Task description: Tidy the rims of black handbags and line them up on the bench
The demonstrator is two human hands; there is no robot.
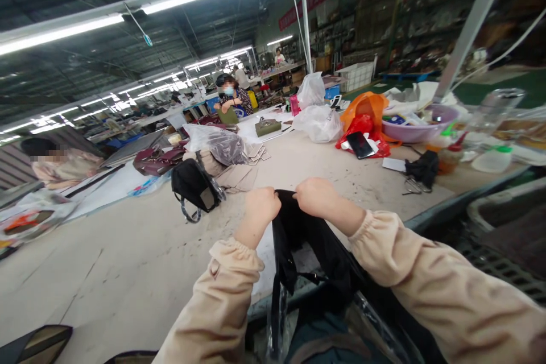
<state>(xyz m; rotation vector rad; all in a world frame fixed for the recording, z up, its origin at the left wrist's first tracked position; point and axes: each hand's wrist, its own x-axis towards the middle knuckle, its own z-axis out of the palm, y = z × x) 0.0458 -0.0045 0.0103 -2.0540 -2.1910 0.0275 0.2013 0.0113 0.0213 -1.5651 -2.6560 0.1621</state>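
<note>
A black bag (313,239) hangs at the table's near edge, its upper part stretched between my two hands. My left hand (261,207) is closed in a fist around its top edge on the left. Just to the right, my right hand (318,198) grips the same edge, with a short span of black fabric between the two. Clear plastic wrapping covers straps that hang down toward my lap. Beyond my left hand, another black bag (197,185) lies on the table, apart from my fingers.
On the table (140,261) lie maroon bags (160,159), an orange plastic bag (364,111), a phone (359,145) and a purple basin (420,125). Small bottles (450,156) stand at the right. A metal post (478,23) rises there. Two co-workers (234,96) sit across the table.
</note>
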